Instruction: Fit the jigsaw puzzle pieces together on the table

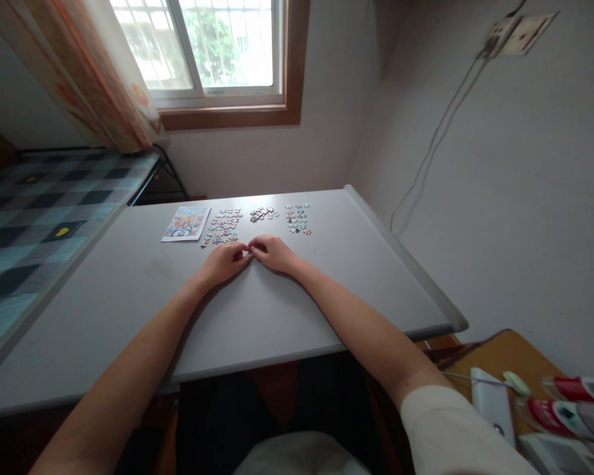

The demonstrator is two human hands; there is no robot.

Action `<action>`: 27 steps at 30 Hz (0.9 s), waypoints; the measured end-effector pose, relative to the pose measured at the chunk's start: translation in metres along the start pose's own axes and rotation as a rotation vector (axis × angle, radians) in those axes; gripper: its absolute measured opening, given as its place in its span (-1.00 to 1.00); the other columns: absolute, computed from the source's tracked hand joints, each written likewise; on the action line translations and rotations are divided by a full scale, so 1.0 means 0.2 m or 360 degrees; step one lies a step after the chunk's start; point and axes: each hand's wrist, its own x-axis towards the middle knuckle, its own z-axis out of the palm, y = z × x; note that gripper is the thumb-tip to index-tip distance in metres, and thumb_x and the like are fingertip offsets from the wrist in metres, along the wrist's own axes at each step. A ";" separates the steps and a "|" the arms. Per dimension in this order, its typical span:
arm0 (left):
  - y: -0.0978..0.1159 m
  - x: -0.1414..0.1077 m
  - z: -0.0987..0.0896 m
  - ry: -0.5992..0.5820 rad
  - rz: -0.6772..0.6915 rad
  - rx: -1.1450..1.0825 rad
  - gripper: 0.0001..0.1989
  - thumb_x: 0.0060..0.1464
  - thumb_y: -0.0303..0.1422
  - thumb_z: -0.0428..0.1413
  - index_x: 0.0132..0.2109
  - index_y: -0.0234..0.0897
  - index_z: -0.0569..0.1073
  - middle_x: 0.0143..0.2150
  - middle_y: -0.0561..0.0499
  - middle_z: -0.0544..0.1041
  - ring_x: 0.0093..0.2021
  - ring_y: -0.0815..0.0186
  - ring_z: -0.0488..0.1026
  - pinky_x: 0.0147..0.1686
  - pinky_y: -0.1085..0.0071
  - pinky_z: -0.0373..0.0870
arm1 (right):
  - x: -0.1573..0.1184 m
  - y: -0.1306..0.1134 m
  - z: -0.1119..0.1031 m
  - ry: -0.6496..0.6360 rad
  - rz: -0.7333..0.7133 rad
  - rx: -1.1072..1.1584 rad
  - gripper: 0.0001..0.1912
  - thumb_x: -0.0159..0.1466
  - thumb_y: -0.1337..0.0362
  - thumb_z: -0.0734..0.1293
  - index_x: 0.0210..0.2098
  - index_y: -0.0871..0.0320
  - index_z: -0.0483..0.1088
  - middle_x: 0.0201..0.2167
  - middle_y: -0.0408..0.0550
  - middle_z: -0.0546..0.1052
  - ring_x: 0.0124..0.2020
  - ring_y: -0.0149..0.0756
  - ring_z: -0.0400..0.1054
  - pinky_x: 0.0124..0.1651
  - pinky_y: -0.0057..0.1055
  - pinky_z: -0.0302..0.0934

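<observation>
My left hand [226, 261] and my right hand [272, 253] meet fingertip to fingertip low over the white table [287, 316]. Both are closed in a pinch, and whatever lies between the fingers is hidden or too small to name. Just beyond my left hand, loose jigsaw pieces [224, 227] are spread out in rows. A small heap of pieces [262, 214] lies past my fingertips. Another spread group of pieces [297, 219] sits beyond my right hand. Left of the pieces lies a printed picture card [187, 223] with a colourful design.
A bed with a checked cover [79, 198] stands along the left. At right, a wooden stool or chair [509, 349] bears plastic bottles [569, 417] and a white box [492, 402]. A cable [433, 142] hangs down the wall from a socket [519, 34].
</observation>
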 end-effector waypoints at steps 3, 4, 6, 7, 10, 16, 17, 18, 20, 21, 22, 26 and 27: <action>-0.01 0.00 0.00 -0.0001 -0.0003 0.0010 -0.69 0.13 -0.14 0.03 -0.32 -0.29 0.49 -0.54 0.09 0.34 -0.53 0.42 0.20 -0.49 0.49 0.10 | 0.00 0.00 0.00 0.0002 -0.0004 0.0016 -0.79 0.22 0.41 0.24 -0.25 0.26 0.52 -0.32 -0.04 0.54 -0.32 -0.43 0.32 -0.20 -0.50 0.16; -0.01 0.00 0.00 0.0001 0.0001 0.0008 -0.69 0.13 -0.13 0.04 -0.31 -0.29 0.49 -0.54 0.09 0.34 -0.53 0.41 0.21 -0.49 0.49 0.10 | 0.00 0.00 0.00 0.0001 -0.0003 0.0021 -0.79 0.22 0.41 0.24 -0.25 0.26 0.51 -0.32 -0.04 0.54 -0.32 -0.43 0.31 -0.20 -0.50 0.16; -0.02 0.00 0.01 0.0003 0.0015 0.0001 -0.69 0.13 -0.14 0.04 -0.29 -0.29 0.50 -0.53 0.08 0.36 -0.52 0.41 0.22 -0.49 0.49 0.11 | 0.00 -0.01 0.00 -0.0001 0.0003 0.0028 -0.80 0.22 0.41 0.24 -0.26 0.25 0.51 -0.33 -0.05 0.54 -0.33 -0.44 0.31 -0.21 -0.51 0.15; -0.02 0.00 0.01 0.0002 0.0020 -0.0001 -0.69 0.13 -0.14 0.04 -0.28 -0.28 0.51 -0.52 0.08 0.36 -0.51 0.41 0.23 -0.49 0.49 0.11 | 0.00 -0.01 0.00 -0.0001 0.0007 0.0031 -0.80 0.23 0.42 0.24 -0.26 0.25 0.51 -0.33 -0.06 0.54 -0.34 -0.45 0.30 -0.21 -0.51 0.15; -0.03 0.00 0.01 0.0005 0.0022 0.0001 -0.68 0.14 -0.13 0.03 -0.28 -0.28 0.51 -0.52 0.07 0.36 -0.52 0.41 0.23 -0.49 0.49 0.11 | -0.01 -0.01 -0.01 -0.0006 0.0008 0.0040 -0.80 0.22 0.42 0.24 -0.26 0.25 0.51 -0.34 -0.07 0.54 -0.35 -0.45 0.30 -0.22 -0.52 0.15; -0.02 0.00 0.01 0.0019 0.0014 -0.0022 -0.68 0.11 -0.13 0.05 -0.30 -0.30 0.51 -0.55 0.08 0.34 -0.53 0.41 0.21 -0.49 0.48 0.11 | 0.00 -0.01 -0.01 -0.0013 0.0002 0.0049 -0.79 0.21 0.43 0.24 -0.26 0.25 0.51 -0.34 -0.06 0.53 -0.34 -0.44 0.31 -0.21 -0.51 0.15; -0.02 0.00 0.00 0.0017 0.0014 -0.0022 -0.69 0.11 -0.13 0.05 -0.29 -0.30 0.51 -0.55 0.08 0.34 -0.53 0.41 0.21 -0.49 0.48 0.11 | 0.00 0.00 -0.01 -0.0014 0.0000 0.0050 -0.79 0.21 0.43 0.24 -0.26 0.25 0.51 -0.34 -0.06 0.53 -0.33 -0.44 0.31 -0.20 -0.51 0.15; -0.01 0.00 0.00 0.0013 0.0014 -0.0021 -0.69 0.11 -0.13 0.04 -0.30 -0.29 0.51 -0.55 0.08 0.34 -0.53 0.41 0.21 -0.49 0.48 0.11 | 0.00 0.00 0.00 -0.0011 -0.0004 0.0051 -0.79 0.21 0.42 0.24 -0.26 0.26 0.51 -0.34 -0.05 0.53 -0.33 -0.43 0.31 -0.20 -0.50 0.15; -0.02 0.00 0.00 0.0007 0.0012 -0.0014 -0.69 0.11 -0.13 0.04 -0.30 -0.29 0.50 -0.55 0.08 0.35 -0.53 0.41 0.21 -0.49 0.48 0.10 | 0.00 0.00 0.00 -0.0006 -0.0012 0.0051 -0.79 0.21 0.42 0.24 -0.25 0.26 0.51 -0.35 -0.05 0.53 -0.32 -0.42 0.32 -0.20 -0.49 0.15; -0.02 0.00 0.01 0.0009 0.0012 -0.0009 -0.69 0.11 -0.13 0.04 -0.31 -0.29 0.50 -0.55 0.09 0.35 -0.53 0.41 0.21 -0.49 0.48 0.10 | 0.00 0.00 0.00 -0.0004 -0.0012 0.0047 -0.80 0.21 0.42 0.25 -0.25 0.26 0.51 -0.36 -0.06 0.53 -0.33 -0.42 0.32 -0.20 -0.49 0.15; -0.02 0.00 0.01 0.0012 0.0012 -0.0004 -0.69 0.12 -0.13 0.04 -0.31 -0.29 0.50 -0.55 0.09 0.35 -0.53 0.41 0.21 -0.49 0.48 0.10 | 0.00 0.00 0.00 -0.0004 -0.0012 0.0040 -0.80 0.21 0.42 0.25 -0.25 0.25 0.51 -0.36 -0.06 0.52 -0.33 -0.43 0.31 -0.20 -0.49 0.15; -0.03 0.00 0.01 0.0012 0.0024 0.0014 -0.69 0.13 -0.12 0.04 -0.30 -0.28 0.51 -0.54 0.09 0.35 -0.53 0.42 0.21 -0.48 0.48 0.11 | 0.00 -0.01 -0.01 -0.0009 -0.0008 0.0015 -0.80 0.21 0.42 0.25 -0.25 0.26 0.51 -0.36 -0.07 0.52 -0.35 -0.44 0.30 -0.21 -0.51 0.15; -0.03 0.00 0.01 0.0011 0.0028 0.0015 -0.68 0.13 -0.12 0.04 -0.29 -0.29 0.51 -0.54 0.09 0.35 -0.53 0.42 0.21 -0.48 0.48 0.11 | 0.00 -0.01 -0.01 -0.0011 -0.0006 0.0012 -0.79 0.21 0.42 0.25 -0.24 0.26 0.51 -0.35 -0.06 0.52 -0.34 -0.44 0.30 -0.20 -0.51 0.15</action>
